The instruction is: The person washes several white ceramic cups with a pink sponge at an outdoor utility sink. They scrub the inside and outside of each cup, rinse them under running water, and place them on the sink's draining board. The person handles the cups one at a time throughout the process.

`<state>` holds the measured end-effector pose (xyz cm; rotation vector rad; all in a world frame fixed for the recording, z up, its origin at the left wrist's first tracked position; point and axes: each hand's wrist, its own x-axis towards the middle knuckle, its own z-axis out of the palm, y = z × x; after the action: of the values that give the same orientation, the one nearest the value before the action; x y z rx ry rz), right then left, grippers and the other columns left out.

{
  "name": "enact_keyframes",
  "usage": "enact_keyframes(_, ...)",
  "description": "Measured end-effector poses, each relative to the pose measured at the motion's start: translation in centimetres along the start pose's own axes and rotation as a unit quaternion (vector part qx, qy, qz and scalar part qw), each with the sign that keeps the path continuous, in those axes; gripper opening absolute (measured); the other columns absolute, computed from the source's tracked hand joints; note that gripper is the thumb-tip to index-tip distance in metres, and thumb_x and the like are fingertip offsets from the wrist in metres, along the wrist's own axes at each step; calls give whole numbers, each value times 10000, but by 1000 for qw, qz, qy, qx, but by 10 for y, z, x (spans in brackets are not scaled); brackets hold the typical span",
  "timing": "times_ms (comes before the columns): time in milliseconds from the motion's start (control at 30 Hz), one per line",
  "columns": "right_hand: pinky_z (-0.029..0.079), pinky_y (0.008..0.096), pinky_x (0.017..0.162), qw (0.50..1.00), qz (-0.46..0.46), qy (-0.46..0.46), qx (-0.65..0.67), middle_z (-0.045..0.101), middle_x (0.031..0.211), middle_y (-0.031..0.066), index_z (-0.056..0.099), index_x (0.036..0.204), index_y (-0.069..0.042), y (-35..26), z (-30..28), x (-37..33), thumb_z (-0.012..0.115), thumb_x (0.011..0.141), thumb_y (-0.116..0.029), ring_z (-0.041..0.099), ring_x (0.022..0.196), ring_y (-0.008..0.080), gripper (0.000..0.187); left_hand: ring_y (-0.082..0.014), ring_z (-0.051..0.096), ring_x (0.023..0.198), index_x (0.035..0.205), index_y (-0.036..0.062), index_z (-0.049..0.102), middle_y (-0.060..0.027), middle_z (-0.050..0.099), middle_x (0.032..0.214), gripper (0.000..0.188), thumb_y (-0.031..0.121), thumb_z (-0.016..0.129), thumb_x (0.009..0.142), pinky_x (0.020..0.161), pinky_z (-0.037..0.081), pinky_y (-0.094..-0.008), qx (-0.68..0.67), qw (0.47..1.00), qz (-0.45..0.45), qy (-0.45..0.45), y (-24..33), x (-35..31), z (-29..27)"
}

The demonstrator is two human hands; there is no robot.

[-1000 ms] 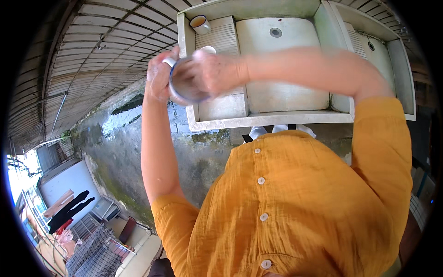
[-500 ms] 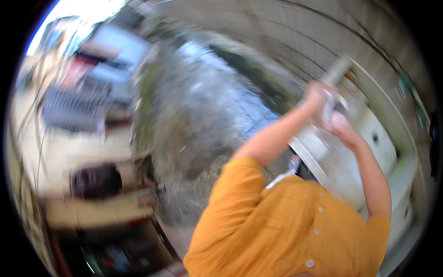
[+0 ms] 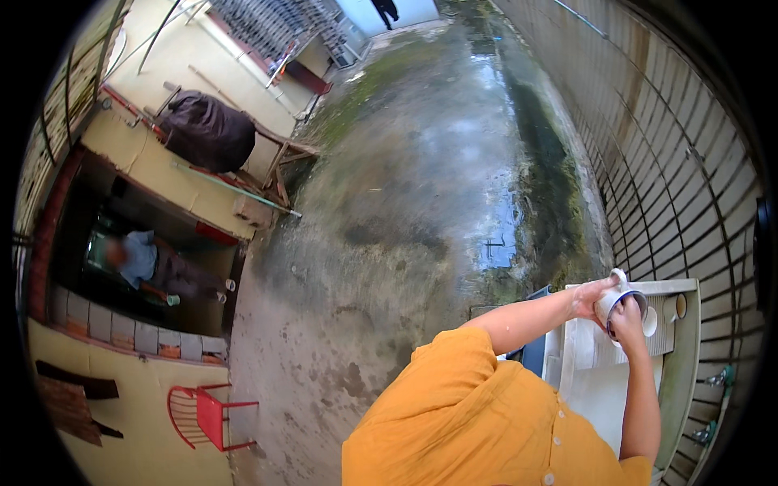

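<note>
A white mug (image 3: 604,307) with a dark rim is held up over the sink's far end, its mouth toward my right hand. My left hand (image 3: 590,300) grips it from the left side, close to the handle (image 3: 620,276). My right hand (image 3: 626,322) reaches into the mouth of the mug with fingers bent; the fingertips are hidden inside, so anything in them cannot be made out. White cups (image 3: 650,321) stand beside the mug on the ribbed drainboard (image 3: 662,334) of the white sink (image 3: 600,393).
Taps (image 3: 719,377) sit by the barred wall (image 3: 673,194) on the right. Wet concrete (image 3: 373,235) stretches ahead and left. A red chair (image 3: 211,417), a dark covered bundle (image 3: 207,130) on a wooden stand, and a doorway with a person (image 3: 146,259) inside are on the left.
The view has swung and sharpened from a blur. Both hands remain together over the sink; the mug and my right hand's fingers inside it now show clearly.
</note>
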<state>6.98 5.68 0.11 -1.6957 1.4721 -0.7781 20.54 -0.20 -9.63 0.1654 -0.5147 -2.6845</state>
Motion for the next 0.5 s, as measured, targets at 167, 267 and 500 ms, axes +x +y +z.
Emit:
enact_keyframes(167, 421, 292, 772, 969, 62, -238, 20, 537, 900, 113, 533, 1170, 26, -14, -20, -6, 495, 813, -113, 512, 837, 204, 385, -248, 612, 1011, 1168, 185, 551, -93, 625, 1126, 498, 574, 527, 858, 881, 445, -560, -14, 1000, 11, -2, 9, -17, -2)
enact_keyframes(267, 435, 381, 835, 934, -199, -147, -257, 563, 1019, 206, 563, 1088, 40, -1, -1, -9, 549, 781, -63, 535, 966, 350, 324, -323, 593, 1029, 1181, 226, 544, -85, 615, 1140, 519, 607, 536, 828, 805, 435, -645, 58, 997, -9, 48, 7, -20, -2)
enact_keyframes(500, 436, 383, 845, 979, 123, -56, -155, 583, 1100, 149, 543, 1172, -20, -62, 34, 6, 558, 846, -223, 557, 994, 269, 384, -336, 616, 919, 1181, 226, 501, -92, 610, 1097, 562, 628, 539, 790, 607, 486, -535, 216, 965, 97, 112, 30, -52, 32)
